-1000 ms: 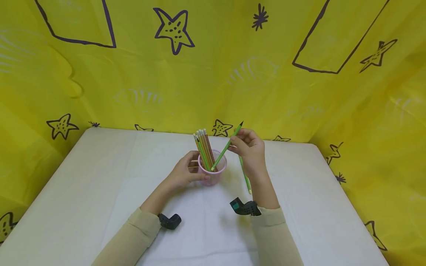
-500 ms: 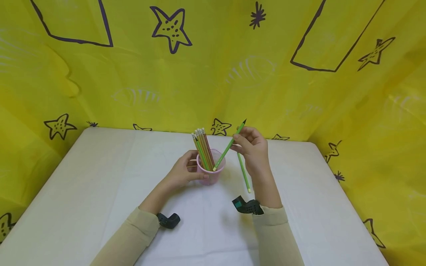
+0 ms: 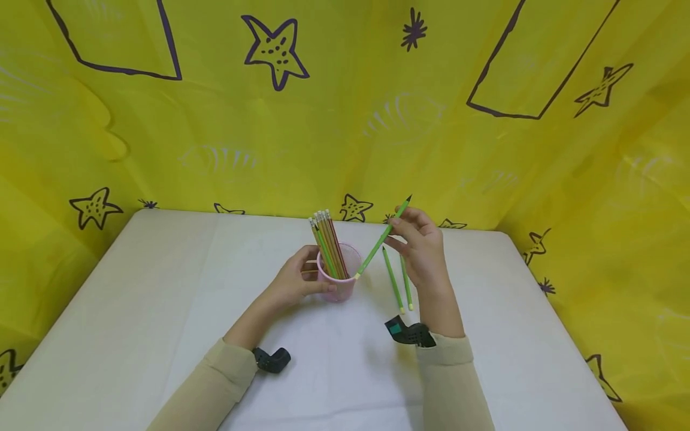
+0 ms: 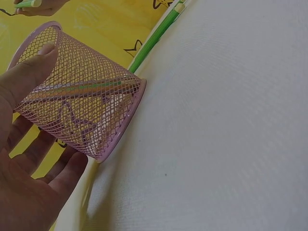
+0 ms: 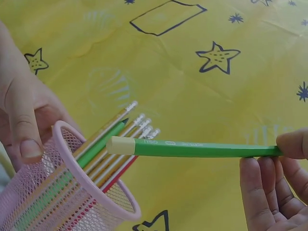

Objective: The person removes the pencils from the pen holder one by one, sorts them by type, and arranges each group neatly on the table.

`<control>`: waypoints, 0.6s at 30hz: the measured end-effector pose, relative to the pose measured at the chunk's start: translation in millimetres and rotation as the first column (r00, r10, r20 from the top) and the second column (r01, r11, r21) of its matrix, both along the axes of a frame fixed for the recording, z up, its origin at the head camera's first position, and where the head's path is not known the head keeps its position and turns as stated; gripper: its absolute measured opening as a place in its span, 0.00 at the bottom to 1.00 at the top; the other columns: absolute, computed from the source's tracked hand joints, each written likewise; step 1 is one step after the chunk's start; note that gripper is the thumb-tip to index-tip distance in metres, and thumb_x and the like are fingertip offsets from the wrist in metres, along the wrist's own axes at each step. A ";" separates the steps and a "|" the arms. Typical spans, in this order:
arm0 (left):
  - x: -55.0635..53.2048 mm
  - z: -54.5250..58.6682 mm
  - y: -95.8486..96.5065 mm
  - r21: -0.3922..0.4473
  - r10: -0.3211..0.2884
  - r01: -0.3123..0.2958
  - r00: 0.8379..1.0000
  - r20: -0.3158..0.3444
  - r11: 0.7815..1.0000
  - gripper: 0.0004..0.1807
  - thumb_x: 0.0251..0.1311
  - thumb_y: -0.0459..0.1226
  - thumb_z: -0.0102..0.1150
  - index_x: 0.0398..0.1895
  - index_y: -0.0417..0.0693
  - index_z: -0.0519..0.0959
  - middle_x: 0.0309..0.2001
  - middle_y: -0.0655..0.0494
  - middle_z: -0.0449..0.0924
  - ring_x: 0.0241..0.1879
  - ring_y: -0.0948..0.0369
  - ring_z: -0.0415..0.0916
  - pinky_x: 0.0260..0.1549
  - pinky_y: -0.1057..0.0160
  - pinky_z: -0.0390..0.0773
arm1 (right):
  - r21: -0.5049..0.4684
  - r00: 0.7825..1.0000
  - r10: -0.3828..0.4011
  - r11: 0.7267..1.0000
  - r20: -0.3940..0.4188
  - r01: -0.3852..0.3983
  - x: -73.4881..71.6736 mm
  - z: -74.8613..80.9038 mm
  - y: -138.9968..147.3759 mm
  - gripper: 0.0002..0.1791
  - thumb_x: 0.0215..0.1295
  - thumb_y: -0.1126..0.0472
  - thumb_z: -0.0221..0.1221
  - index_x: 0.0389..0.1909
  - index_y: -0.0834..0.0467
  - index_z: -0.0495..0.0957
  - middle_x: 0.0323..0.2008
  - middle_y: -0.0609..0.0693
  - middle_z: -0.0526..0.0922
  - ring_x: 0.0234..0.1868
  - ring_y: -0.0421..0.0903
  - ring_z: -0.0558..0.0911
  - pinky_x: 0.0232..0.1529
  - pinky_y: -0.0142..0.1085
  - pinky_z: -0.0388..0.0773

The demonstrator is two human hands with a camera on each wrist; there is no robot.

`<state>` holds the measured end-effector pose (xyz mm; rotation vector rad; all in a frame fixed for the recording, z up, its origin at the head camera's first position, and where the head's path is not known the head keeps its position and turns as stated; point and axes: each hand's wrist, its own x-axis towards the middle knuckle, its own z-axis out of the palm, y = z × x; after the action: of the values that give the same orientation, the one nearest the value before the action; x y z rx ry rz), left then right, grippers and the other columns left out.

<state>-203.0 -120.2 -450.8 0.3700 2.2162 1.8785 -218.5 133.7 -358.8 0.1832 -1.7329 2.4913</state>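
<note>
My left hand [image 3: 293, 276] holds a pink mesh pencil cup [image 4: 82, 57] by its side, thumb on the near side and fingers around the back. Inside the cup lean several pencils [image 3: 331, 242], yellowish and red with white eraser ends, plus a green one [image 5: 96, 142] with its dark tip up. Between thumb and fingertips my right hand [image 3: 423, 245] pinches a green pencil [image 5: 192, 148], dark point up and cream end down beside the cup's right rim. On the table, below and beside that hand, lie two more green pencils, a left one [image 3: 392, 280] and a right one [image 3: 406, 284].
A white cloth covers the table [image 3: 242, 383]. Behind and beside it hangs a yellow curtain [image 3: 323, 120] with dark star drawings. Each wrist wears a small black camera, the left one [image 3: 272, 360] and the right one [image 3: 411, 333].
My right hand has moved right, drawing the green pencil's lower end from over the cup's mouth to its right rim. A second green pencil on the table has come into view. The left hand stays on the cup.
</note>
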 end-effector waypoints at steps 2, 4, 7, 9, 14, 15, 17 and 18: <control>0.3 0.7 -1.0 0.008 -0.003 0.003 1.000 -0.005 1.000 0.44 0.46 0.33 0.78 0.68 0.46 0.66 0.65 0.45 0.72 0.63 0.45 0.73 0.64 0.49 0.73 | -0.004 1.000 0.001 1.000 0.000 -0.001 -1.4 0.4 3.2 0.09 0.68 0.72 0.57 0.42 0.56 0.79 0.37 0.49 0.80 0.34 0.42 0.82 0.37 0.36 0.86; 0.5 1.1 -1.1 0.014 -0.006 0.006 1.000 -0.005 1.000 0.44 0.47 0.33 0.78 0.68 0.45 0.66 0.65 0.44 0.71 0.63 0.44 0.73 0.64 0.48 0.73 | -0.012 1.000 0.005 1.000 0.004 -0.005 -2.9 0.7 7.5 0.09 0.69 0.72 0.57 0.42 0.56 0.79 0.37 0.49 0.80 0.33 0.41 0.81 0.37 0.35 0.86; 1.3 1.9 -0.6 0.016 -0.005 0.005 1.000 0.003 1.000 0.44 0.47 0.33 0.78 0.68 0.44 0.65 0.66 0.43 0.71 0.63 0.43 0.72 0.64 0.47 0.73 | -0.017 1.000 -0.002 1.000 0.009 0.002 -6.0 -0.2 15.1 0.08 0.69 0.72 0.57 0.42 0.57 0.79 0.36 0.47 0.80 0.33 0.41 0.81 0.37 0.34 0.86; 1.9 1.9 -0.5 0.009 0.001 -0.002 1.000 0.011 1.000 0.44 0.46 0.33 0.78 0.68 0.45 0.65 0.66 0.43 0.71 0.63 0.44 0.73 0.64 0.48 0.73 | -0.011 1.000 -0.003 1.000 0.015 0.003 -7.6 -1.7 21.4 0.08 0.69 0.71 0.57 0.43 0.57 0.79 0.37 0.47 0.80 0.33 0.41 0.81 0.37 0.33 0.86; 1.7 0.7 -0.9 -0.001 0.009 -0.009 1.000 0.022 1.000 0.45 0.45 0.33 0.79 0.68 0.47 0.66 0.66 0.45 0.71 0.63 0.45 0.73 0.64 0.48 0.73 | 0.020 1.000 -0.021 1.000 0.022 0.020 -9.2 -5.9 42.8 0.08 0.69 0.71 0.57 0.41 0.55 0.79 0.38 0.47 0.80 0.32 0.41 0.83 0.37 0.33 0.86; 1.5 0.7 -1.1 -0.002 0.007 -0.007 1.000 0.023 1.000 0.45 0.45 0.33 0.79 0.68 0.47 0.66 0.66 0.46 0.71 0.63 0.46 0.73 0.64 0.49 0.73 | 0.022 0.999 -0.028 0.999 0.025 0.028 -8.9 -6.8 47.8 0.08 0.69 0.71 0.57 0.41 0.55 0.80 0.38 0.47 0.80 0.32 0.41 0.83 0.37 0.33 0.86; 0.8 0.6 -1.6 0.000 0.001 -0.001 1.000 0.017 1.000 0.45 0.46 0.34 0.79 0.68 0.47 0.65 0.66 0.45 0.71 0.63 0.45 0.73 0.64 0.48 0.73 | 0.033 0.998 -0.053 0.998 0.029 0.052 -8.7 -8.3 57.2 0.08 0.69 0.71 0.58 0.40 0.55 0.80 0.36 0.46 0.81 0.31 0.41 0.83 0.37 0.33 0.86; 0.8 0.9 -2.0 -0.002 0.002 -0.002 1.000 0.015 1.000 0.45 0.46 0.34 0.79 0.68 0.47 0.65 0.66 0.46 0.71 0.63 0.45 0.73 0.64 0.48 0.73 | 0.041 0.997 -0.063 0.997 0.033 0.062 -8.8 -9.2 61.4 0.08 0.69 0.71 0.58 0.39 0.55 0.80 0.36 0.46 0.81 0.30 0.41 0.83 0.36 0.33 0.86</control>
<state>-202.2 -122.2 -449.9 0.3523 2.2096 1.8736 -227.3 195.1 -368.0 0.0887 -1.7735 2.4312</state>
